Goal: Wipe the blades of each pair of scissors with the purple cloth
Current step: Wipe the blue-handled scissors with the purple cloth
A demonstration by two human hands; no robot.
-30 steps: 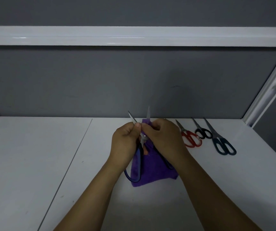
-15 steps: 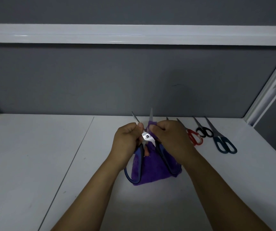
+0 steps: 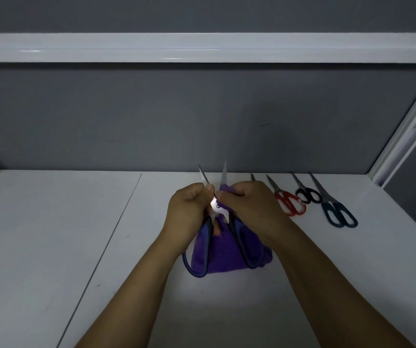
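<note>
A pair of blue-handled scissors point(image 3: 242, 242) stands spread open above the table, blades pointing up and away. My left hand point(image 3: 189, 212) grips them at the left blade near the pivot. My right hand point(image 3: 249, 204) pinches the purple cloth point(image 3: 224, 257) against the right blade. The cloth hangs down behind the handles and touches the table. Further right lie red-handled scissors point(image 3: 290, 202), small black-handled scissors point(image 3: 308, 194) and dark teal-handled scissors point(image 3: 339, 214). Another blade tip point(image 3: 253, 177) shows just behind my right hand.
The white table point(image 3: 51, 247) has a seam running diagonally on the left. A grey wall panel rises behind it, with a white shelf point(image 3: 202, 47) overhead. A white frame post point(image 3: 403, 136) slants up at the right.
The scissors' handles have spread wider apart and the pivot now shows between my hands. My right hand with the cloth has shifted slightly along the right blade.
</note>
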